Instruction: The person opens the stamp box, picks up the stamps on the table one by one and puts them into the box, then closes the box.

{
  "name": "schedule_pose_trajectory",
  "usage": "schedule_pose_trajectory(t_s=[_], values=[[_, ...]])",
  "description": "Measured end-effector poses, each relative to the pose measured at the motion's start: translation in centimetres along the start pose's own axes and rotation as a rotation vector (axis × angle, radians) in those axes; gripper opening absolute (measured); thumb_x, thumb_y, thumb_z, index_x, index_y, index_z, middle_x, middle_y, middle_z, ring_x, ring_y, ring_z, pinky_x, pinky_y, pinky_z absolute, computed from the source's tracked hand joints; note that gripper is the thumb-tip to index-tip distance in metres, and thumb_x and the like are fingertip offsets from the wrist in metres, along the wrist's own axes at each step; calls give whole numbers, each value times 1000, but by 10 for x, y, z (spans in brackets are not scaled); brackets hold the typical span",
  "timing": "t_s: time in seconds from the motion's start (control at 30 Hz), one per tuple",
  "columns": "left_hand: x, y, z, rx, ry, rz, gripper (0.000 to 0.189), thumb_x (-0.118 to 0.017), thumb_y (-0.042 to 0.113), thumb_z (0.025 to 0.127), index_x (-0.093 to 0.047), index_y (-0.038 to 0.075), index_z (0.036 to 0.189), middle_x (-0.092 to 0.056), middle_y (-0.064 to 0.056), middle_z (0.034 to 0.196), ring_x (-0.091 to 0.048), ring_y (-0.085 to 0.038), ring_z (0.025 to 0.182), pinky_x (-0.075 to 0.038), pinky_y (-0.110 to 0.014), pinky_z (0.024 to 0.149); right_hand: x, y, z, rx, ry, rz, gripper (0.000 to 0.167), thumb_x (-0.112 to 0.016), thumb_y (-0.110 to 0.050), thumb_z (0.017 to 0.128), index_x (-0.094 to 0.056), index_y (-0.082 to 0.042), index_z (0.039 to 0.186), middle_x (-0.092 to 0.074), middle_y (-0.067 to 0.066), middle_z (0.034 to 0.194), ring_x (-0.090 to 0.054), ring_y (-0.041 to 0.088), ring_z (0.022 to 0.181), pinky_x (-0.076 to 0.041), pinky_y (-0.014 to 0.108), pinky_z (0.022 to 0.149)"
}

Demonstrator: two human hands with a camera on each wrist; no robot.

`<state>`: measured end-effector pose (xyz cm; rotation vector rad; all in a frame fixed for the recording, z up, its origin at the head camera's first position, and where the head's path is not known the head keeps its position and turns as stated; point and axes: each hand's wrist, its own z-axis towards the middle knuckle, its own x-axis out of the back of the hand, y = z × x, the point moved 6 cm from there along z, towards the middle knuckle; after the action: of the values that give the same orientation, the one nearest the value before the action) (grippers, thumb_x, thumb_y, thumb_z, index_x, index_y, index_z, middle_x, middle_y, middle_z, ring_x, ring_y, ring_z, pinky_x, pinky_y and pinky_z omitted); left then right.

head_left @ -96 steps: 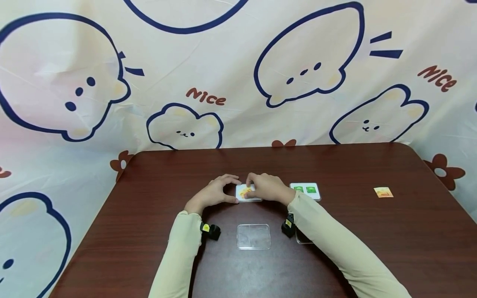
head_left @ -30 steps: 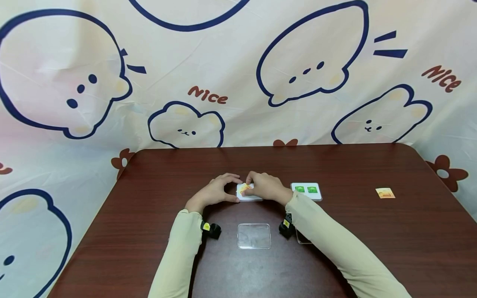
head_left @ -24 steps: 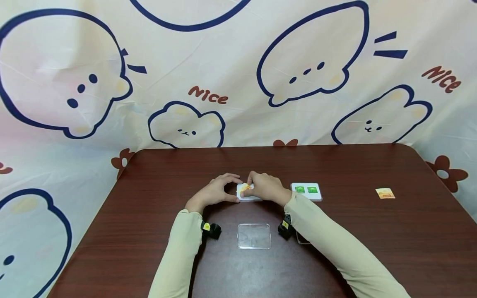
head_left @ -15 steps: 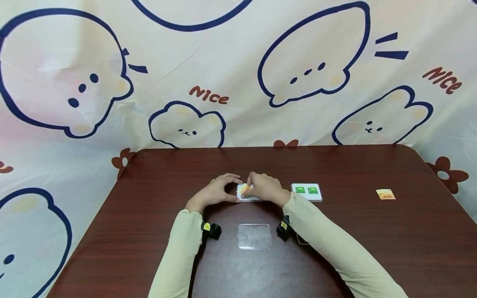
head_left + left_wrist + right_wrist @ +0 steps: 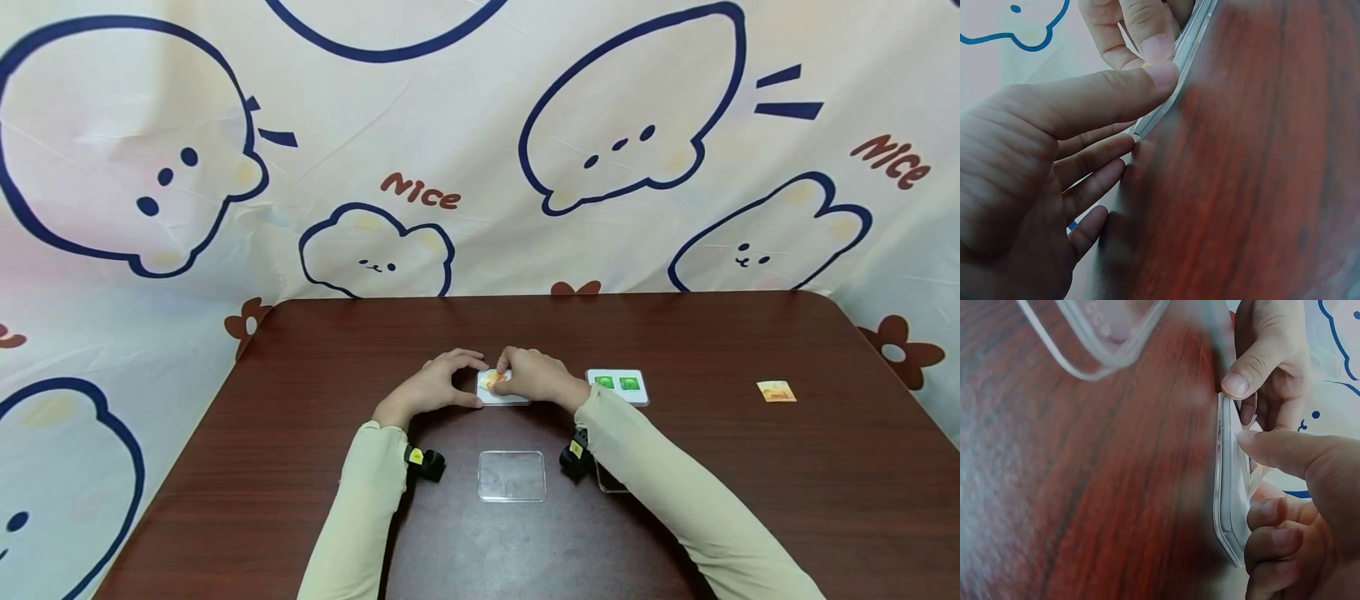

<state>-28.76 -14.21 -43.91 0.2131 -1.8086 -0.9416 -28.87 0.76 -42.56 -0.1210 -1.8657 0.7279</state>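
Observation:
A flat clear case with a white face (image 5: 510,400) lies on the table in the head view. My left hand (image 5: 435,386) grips its left end, thumb at the near edge and fingers at the far side. The left wrist view shows the thumb on the rim of the case (image 5: 1194,47). My right hand (image 5: 540,377) is over the right part, pinching a small thin yellow-orange piece (image 5: 491,380) against the white face. In the right wrist view, the thumb is close above the case (image 5: 1230,481), the other fingers curled beside it.
To the right lies a similar white case (image 5: 618,395) with two green squares. A small yellow-orange rectangle (image 5: 776,391) lies further right. Nearer stands a clear, shallow plastic lid or tray (image 5: 512,477); another clear one (image 5: 611,486) is partly under the right sleeve.
The right wrist drifts slightly left, then back right, while its fingers stay at the yellow-orange piece. The left hand and the case keep their place.

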Motion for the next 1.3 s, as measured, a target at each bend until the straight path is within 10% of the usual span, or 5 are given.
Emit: schedule_pose_trajectory(t_s=[1.3], values=[[0,1,0,11,-7,10,54,-79,27,80,-60,18,130,-43,-1,149,-32,-30,142,-26,-58,113,3,-2,-2,142,-46,45,24,-69,-22,89,-67,-16,112,-58,-2,74,-44,10,59,-35,24,54]])
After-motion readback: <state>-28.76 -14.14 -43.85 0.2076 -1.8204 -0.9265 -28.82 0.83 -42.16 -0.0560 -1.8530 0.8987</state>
